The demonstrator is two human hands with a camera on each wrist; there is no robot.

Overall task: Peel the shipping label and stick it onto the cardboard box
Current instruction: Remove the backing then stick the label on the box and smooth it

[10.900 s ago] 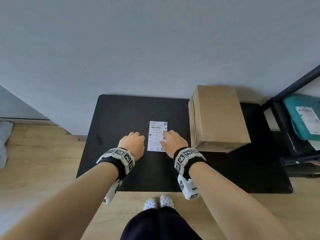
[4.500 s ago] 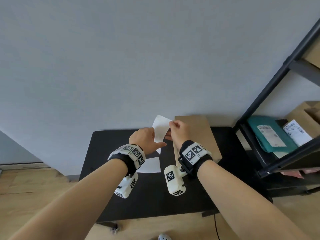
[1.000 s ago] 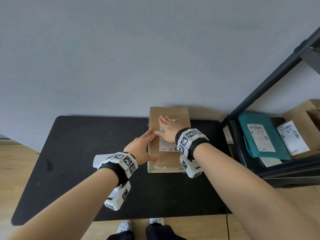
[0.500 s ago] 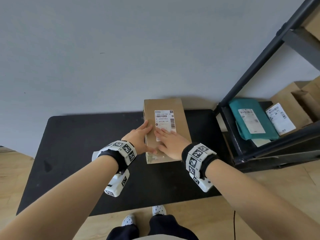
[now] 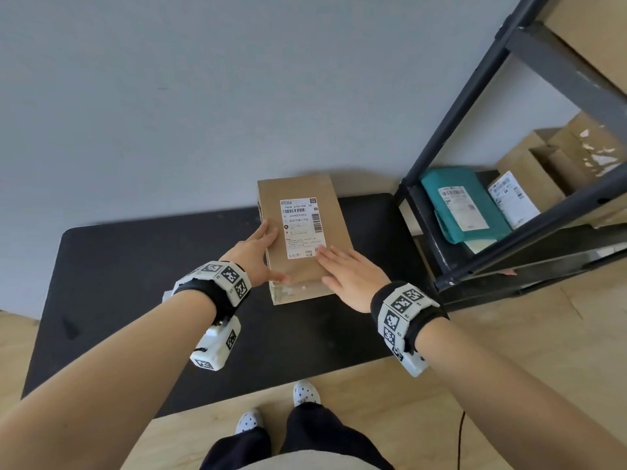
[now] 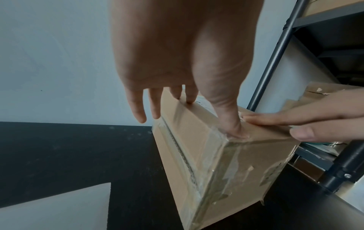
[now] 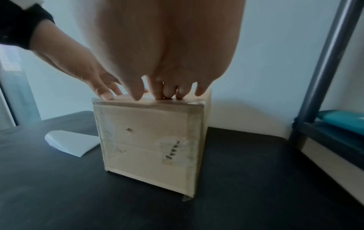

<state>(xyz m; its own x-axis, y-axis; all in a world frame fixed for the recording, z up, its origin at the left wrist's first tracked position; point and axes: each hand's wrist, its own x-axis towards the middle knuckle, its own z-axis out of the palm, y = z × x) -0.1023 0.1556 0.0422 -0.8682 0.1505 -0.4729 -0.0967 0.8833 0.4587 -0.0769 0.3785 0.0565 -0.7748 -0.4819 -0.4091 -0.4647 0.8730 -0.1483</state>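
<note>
Here, flat right grip [image 5: 353,278] on cardboard box [image 5: 334,268]

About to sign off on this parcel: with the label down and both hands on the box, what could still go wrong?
1. The right hand touches only the shipping label's near corner; if the far edge was not pressed, it may lift.
2. The cardboard box sits close to the table's back edge, held at its side by the left hand; a forward push might shift it.
3. The peeled backing paper lies loose on the table.
</note>
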